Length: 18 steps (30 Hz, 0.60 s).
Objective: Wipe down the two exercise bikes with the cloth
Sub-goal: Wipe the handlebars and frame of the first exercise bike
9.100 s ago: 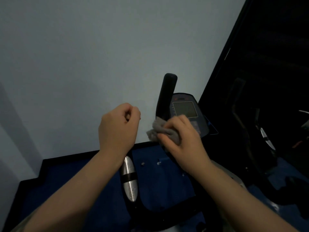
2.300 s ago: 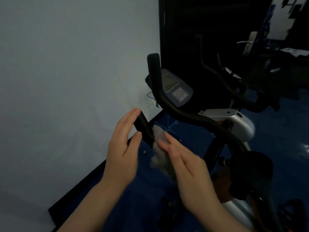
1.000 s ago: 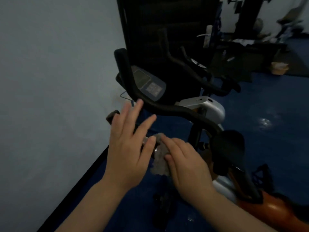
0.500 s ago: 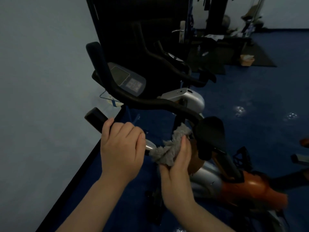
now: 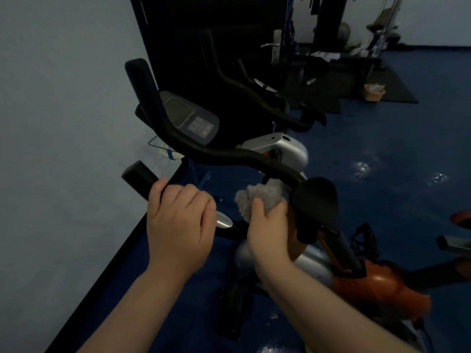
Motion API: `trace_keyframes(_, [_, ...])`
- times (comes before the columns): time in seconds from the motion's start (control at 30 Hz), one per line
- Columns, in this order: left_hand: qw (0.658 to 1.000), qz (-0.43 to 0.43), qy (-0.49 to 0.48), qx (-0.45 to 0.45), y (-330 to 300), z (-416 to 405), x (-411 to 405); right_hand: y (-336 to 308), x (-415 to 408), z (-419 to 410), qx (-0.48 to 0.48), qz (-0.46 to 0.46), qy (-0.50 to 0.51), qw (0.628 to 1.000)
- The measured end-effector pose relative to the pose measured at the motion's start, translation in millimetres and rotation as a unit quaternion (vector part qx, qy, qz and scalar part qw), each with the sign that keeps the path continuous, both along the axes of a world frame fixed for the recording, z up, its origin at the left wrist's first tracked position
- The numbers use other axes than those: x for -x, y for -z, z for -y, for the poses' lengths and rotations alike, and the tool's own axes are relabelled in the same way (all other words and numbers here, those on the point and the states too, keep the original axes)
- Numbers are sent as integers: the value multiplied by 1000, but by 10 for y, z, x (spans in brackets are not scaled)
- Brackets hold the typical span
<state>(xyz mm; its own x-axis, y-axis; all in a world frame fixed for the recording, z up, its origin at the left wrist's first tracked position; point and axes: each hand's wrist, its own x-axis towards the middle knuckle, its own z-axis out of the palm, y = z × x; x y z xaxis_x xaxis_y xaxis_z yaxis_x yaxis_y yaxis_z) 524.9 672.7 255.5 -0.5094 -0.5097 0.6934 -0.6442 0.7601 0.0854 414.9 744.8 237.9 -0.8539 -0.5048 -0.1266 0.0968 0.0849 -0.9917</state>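
The near exercise bike has black curved handlebars, a console screen and an orange and silver body. My left hand is wrapped around the near black handlebar grip. My right hand grips a crumpled grey cloth, pressed up against the middle of the handlebar next to a black pad. A second bike, with a silver housing and black handlebars, stands just behind the first one.
A pale wall runs close along the left, with a black skirting strip at its foot. The floor is dark blue. A dark door stands behind the bikes. Gym gear, a black mat and a small box sit far right.
My left hand went from open fingers to a closed grip on the near handle. My right hand carried the cloth from the grip up to the middle of the handlebar. My view swung right.
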Motion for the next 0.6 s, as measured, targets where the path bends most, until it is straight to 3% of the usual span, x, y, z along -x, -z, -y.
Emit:
trace_keyframes(0.13, [1000, -16, -11, 15, 45, 11, 32, -80, 229, 119, -5, 0, 18, 1000])
trace_keyframes(0.23, [999, -29, -7, 18, 84, 18, 26, 59, -129, -115, -65, -133, -15, 989])
trace_keyframes(0.3, [999, -36, 6, 14, 75, 19, 31, 165, -375, -291, -92, -255, -59, 961])
trace_keyframes(0.4, [997, -62, 52, -11, 50, -3, 3, 206, -235, -468, -81, -420, -158, 890])
trace_keyframes(0.5, [988, -110, 105, -41, -22, -11, -104, 133, 131, -595, -32, -441, -282, 851])
trace_keyframes(0.6, [984, -172, 40, -19, -174, 42, -244, 47, 101, -534, -84, -469, -277, 834])
